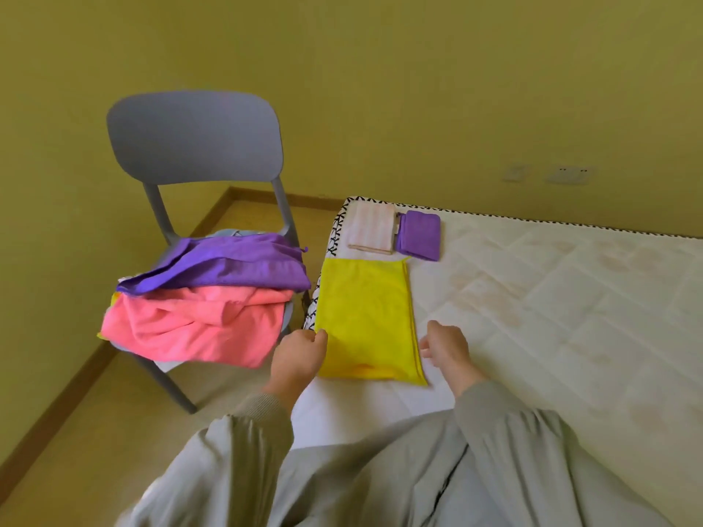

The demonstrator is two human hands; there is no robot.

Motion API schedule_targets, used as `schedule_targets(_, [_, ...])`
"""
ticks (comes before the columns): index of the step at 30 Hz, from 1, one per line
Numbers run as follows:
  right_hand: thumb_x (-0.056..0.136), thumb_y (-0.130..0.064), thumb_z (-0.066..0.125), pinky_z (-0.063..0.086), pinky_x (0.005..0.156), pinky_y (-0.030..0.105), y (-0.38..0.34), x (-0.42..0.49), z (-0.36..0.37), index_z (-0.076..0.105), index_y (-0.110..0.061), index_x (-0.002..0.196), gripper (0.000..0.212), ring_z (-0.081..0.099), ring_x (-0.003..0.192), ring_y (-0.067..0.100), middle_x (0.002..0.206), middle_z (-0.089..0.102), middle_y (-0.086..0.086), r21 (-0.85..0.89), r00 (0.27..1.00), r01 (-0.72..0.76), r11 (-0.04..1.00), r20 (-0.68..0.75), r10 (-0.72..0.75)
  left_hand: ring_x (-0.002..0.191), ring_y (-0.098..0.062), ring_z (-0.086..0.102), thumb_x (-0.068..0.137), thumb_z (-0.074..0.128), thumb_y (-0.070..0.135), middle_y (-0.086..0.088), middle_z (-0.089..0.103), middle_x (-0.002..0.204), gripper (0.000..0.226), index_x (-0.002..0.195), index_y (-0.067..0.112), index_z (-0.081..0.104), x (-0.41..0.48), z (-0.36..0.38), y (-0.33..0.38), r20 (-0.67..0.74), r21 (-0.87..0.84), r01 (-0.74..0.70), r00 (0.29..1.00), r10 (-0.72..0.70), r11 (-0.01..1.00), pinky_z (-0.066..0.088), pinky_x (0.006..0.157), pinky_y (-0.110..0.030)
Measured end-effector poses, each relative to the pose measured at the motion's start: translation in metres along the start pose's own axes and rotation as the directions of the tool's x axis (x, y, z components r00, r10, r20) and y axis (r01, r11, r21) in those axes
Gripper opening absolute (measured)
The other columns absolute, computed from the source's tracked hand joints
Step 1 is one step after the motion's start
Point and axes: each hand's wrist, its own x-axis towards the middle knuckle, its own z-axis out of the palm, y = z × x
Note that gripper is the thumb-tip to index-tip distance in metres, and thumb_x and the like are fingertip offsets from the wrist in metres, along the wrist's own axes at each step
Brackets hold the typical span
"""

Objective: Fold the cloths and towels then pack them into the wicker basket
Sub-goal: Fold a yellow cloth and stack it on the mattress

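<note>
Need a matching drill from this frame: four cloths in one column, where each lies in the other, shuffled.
1. yellow cloth
2. pink towel
3. folded purple cloth
4. striped cloth

A. on the chair seat, under a loose purple cloth
B. mattress far corner, at its left edge
C. flat on the mattress, between left hand and right hand
D. just right of the striped one

Pairs: 1-C, 2-A, 3-D, 4-B.
</note>
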Motion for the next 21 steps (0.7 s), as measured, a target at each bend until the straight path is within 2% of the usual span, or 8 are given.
schedule_targets(2, [0.085, -0.024, 0.046, 0.046, 0.076, 0.033, 0.011, 0.016, 0.001, 0.061, -0.003, 0.080, 0.027, 0.062, 0.088, 0.033, 0.087, 0.063, 0.016, -0.086, 0.999, -0.047, 0.995, -0.013, 0.046, 0.067, -0.028, 0.045, 0.095, 0.040, 0.032, -0.003, 0.041, 0.059, 0.041, 0.059, 0.011, 0.042, -0.005, 0.012, -0.018, 0.037, 0.295, 0.021, 0.999, -0.034, 0.955, 0.033, 0.061, -0.031])
schedule_targets(4, [0.086, -0.023, 0.048, 0.051, 0.075, 0.033, 0.017, 0.025, 0.006, 0.055, -0.011, 0.073, 0.019, 0.062, 0.080, 0.029, 0.083, 0.060, 0.012, -0.123, 0.998, -0.051, 0.991, 0.016, 0.053, 0.075, -0.029, 0.047, 0.092, 0.043, 0.022, -0.004, 0.043, 0.067, 0.027, 0.068, 0.010, 0.048, -0.005, 0.019, -0.021, 0.036, 0.394, -0.008, 0.999, -0.006, 0.919, 0.035, 0.063, -0.030])
schedule_targets(8, [0.085, -0.013, 0.049, 0.033, 0.045, 0.019, 0.015, 0.024, 0.015, 0.054, -0.009, 0.069, 0.017, 0.048, 0.050, 0.022, 0.065, 0.055, 0.009, -0.235, 0.990, -0.073, 0.969, 0.104, 0.100, 0.096, -0.032, 0.050, 0.085, 0.051, 0.018, -0.014, 0.055, 0.093, 0.019, 0.088, 0.004, 0.064, 0.005, 0.028, -0.015, 0.062, 0.528, -0.286, 0.952, 0.300, 0.800, 0.035, 0.064, -0.034])
schedule_targets(10, [0.083, -0.011, 0.050, 0.038, 0.047, 0.021, 0.012, 0.024, 0.019, 0.052, -0.009, 0.067, 0.016, 0.051, 0.056, 0.024, 0.065, 0.055, 0.010, -0.299, 0.987, -0.064, 0.952, 0.124, 0.105, 0.099, -0.033, 0.050, 0.085, 0.054, 0.024, -0.013, 0.057, 0.098, 0.025, 0.096, 0.007, 0.068, 0.010, 0.035, -0.014, 0.160, 0.508, -0.426, 0.901, 0.404, 0.749, 0.040, 0.069, -0.036])
schedule_targets(12, [0.082, -0.010, 0.053, 0.045, 0.059, 0.029, 0.013, 0.028, 0.021, 0.050, -0.007, 0.065, 0.017, 0.053, 0.067, 0.028, 0.067, 0.053, 0.012, -0.368, 0.990, -0.024, 0.930, 0.119, 0.072, 0.104, -0.029, 0.048, 0.090, 0.055, 0.029, -0.010, 0.055, 0.105, 0.026, 0.106, 0.012, 0.066, 0.010, 0.043, -0.009, 0.315, 0.451, -0.502, 0.863, 0.395, 0.738, 0.041, 0.076, -0.034])
schedule_targets(14, [0.082, -0.011, 0.057, 0.041, 0.061, 0.027, 0.014, 0.028, 0.020, 0.054, -0.004, 0.067, 0.017, 0.055, 0.075, 0.031, 0.067, 0.054, 0.011, -0.428, 0.989, 0.007, 0.904, 0.139, 0.058, 0.106, -0.024, 0.047, 0.089, 0.060, 0.033, -0.007, 0.054, 0.109, 0.029, 0.112, 0.016, 0.063, 0.010, 0.052, -0.005, 0.433, 0.405, -0.544, 0.822, 0.370, 0.735, 0.038, 0.076, -0.029])
schedule_targets(18, [0.083, -0.020, 0.068, 0.042, 0.073, 0.028, 0.015, 0.032, 0.020, 0.062, -0.001, 0.095, 0.024, 0.060, 0.095, 0.030, 0.093, 0.060, 0.015, -0.483, 0.970, 0.043, 0.874, 0.230, 0.079, 0.103, -0.022, 0.049, 0.083, 0.069, 0.038, -0.005, 0.055, 0.110, 0.038, 0.113, 0.017, 0.062, 0.005, 0.068, 0.002, 0.466, 0.359, -0.594, 0.782, 0.413, 0.720, 0.034, 0.072, -0.026])
schedule_targets(21, [0.083, -0.017, 0.070, 0.044, 0.066, 0.029, 0.013, 0.033, 0.020, 0.055, -0.002, 0.074, 0.023, 0.058, 0.073, 0.026, 0.070, 0.053, 0.009, -0.531, 0.961, 0.009, 0.847, 0.240, 0.140, 0.100, -0.022, 0.050, 0.081, 0.070, 0.040, -0.004, 0.055, 0.108, 0.040, 0.113, 0.018, 0.061, 0.002, 0.078, 0.009, 0.469, 0.347, -0.624, 0.762, 0.446, 0.701, 0.039, 0.075, -0.030])
